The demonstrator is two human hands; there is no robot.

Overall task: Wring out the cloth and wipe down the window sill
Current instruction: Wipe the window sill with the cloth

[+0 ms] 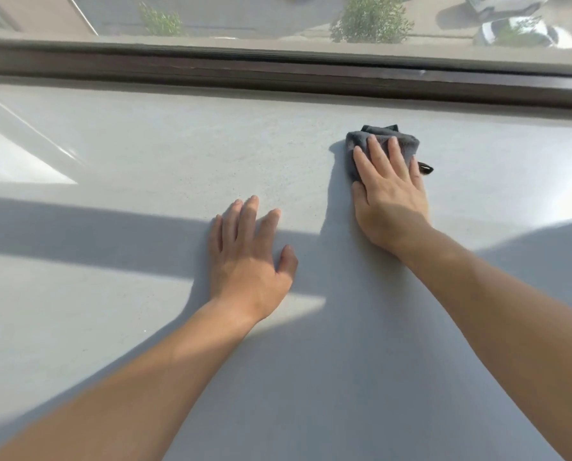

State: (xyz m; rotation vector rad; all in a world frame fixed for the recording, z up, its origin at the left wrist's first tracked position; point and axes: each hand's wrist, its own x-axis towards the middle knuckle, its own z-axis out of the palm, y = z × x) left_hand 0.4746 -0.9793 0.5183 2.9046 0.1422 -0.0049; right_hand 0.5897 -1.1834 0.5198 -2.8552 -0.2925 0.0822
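A folded dark grey cloth [382,139] lies on the wide pale grey window sill [145,154], right of centre and a little short of the window frame. My right hand [389,191] lies flat on top of the cloth with fingers spread, pressing it onto the sill; most of the cloth is hidden under the palm, and a small dark tag pokes out at the right. My left hand [248,261] rests palm down on the bare sill, nearer to me and to the left, with fingers apart and nothing in it.
A dark brown window frame [278,71] runs across the far edge of the sill, with glass above it showing shrubs and parked cars far below. Sunlit patches and shadow bands cross the sill. A bright glossy patch lies at the far left [18,158].
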